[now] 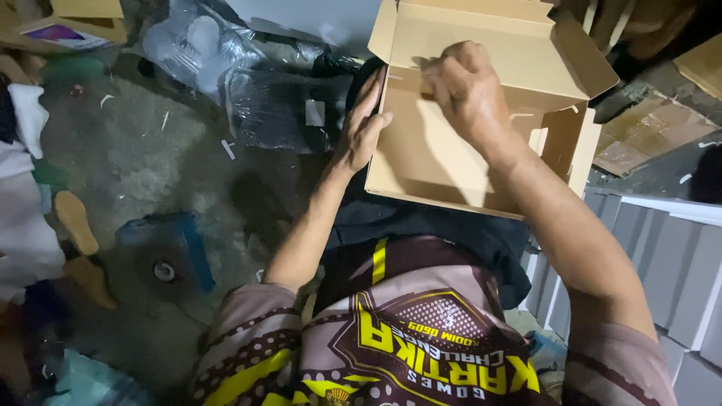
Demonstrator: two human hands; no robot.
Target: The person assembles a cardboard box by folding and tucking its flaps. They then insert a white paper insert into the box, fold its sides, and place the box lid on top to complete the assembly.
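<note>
An open tan cardboard box (421,162) rests on my lap, its lid flaps standing up at the far side. My left hand (362,128) lies flat against the box's left wall, fingers straight and together, steadying it. My right hand (462,86) reaches inside the box near the back fold, fingers curled and pressing on the inner flap. Whether anything small is pinched in those fingers cannot be seen.
Clear plastic bags (226,60) lie on the concrete floor (143,158) beyond the box. A blue object (169,244) sits at the left, sandals (75,222) further left. More flat cardboard (639,135) lies at the right, above a grey ribbed panel (677,256).
</note>
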